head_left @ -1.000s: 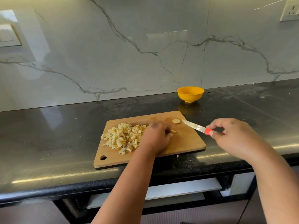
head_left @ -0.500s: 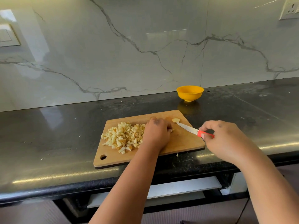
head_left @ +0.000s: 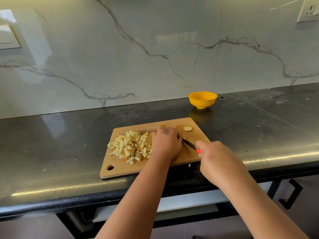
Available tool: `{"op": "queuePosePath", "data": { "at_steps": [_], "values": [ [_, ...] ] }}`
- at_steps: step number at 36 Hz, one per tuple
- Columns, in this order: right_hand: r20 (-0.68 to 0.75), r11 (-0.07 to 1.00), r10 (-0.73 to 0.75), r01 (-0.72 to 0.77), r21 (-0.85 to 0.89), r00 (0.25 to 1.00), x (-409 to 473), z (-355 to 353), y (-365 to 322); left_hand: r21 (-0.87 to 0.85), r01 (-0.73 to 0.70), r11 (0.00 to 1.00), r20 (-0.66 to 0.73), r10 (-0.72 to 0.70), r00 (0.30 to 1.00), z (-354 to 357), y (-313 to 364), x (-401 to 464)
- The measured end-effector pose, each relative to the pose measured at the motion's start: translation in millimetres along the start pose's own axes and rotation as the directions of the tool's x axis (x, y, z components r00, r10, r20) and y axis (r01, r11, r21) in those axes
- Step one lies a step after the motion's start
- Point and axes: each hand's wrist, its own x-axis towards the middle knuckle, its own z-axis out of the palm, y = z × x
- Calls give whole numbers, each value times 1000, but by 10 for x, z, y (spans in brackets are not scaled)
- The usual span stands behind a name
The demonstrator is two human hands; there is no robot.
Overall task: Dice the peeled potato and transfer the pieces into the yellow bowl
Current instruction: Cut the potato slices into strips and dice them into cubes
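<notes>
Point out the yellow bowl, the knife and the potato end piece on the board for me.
yellow bowl [head_left: 202, 100]: head view, outer front wall.
knife [head_left: 188, 144]: head view, middle of the blade.
potato end piece [head_left: 187, 128]: head view, its top face.

Bright daylight, glare on glossy countertop [head_left: 69, 152], wide-angle edge bowing.

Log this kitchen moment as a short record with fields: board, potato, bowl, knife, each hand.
board: light wooden cutting board with a hanging hole, on the dark polished counter
potato: pale diced potato pile on the board's left half; one rounded potato end piece near the far right corner
bowl: small yellow bowl beyond the board; no potato visible inside
knife: orange-handled knife, blade toward the left hand
left hand: curled over the board beside the pile; anything under it is hidden
right hand: grips the knife handle
</notes>
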Motion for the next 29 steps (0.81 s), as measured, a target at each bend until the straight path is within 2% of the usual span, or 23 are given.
{"op": "queuePosePath", "data": {
  "at_steps": [5,9,11,16,20,25,29],
  "values": [
    [67,996,79,-81,27,995,-75,-196,161,66,15,998,-25,-13,1000,-43,1,-44],
    [164,987,79,-100,127,983,-46,-352,392,21,49,999,-74,-48,996,-74,-36,-64],
    [149,978,70,-97,186,986,4,-407,493,-20,24,1000,-79,-26,997,-80,-37,-65],
    [74,914,101,-122,386,992,132,-380,576,-40,-89,995,11,90,996,-68,21,-68],
    [108,900,92,-129,416,990,168,-319,572,-6,-86,996,-28,86,996,-49,44,-80],
    [75,901,88,-112,420,993,205,-277,601,-13,19,1000,-91,-20,996,-66,-8,-68],
    [29,912,101,-104,397,994,241,-242,650,-84,-54,995,-86,46,995,-46,-17,-49]
  ]
}}
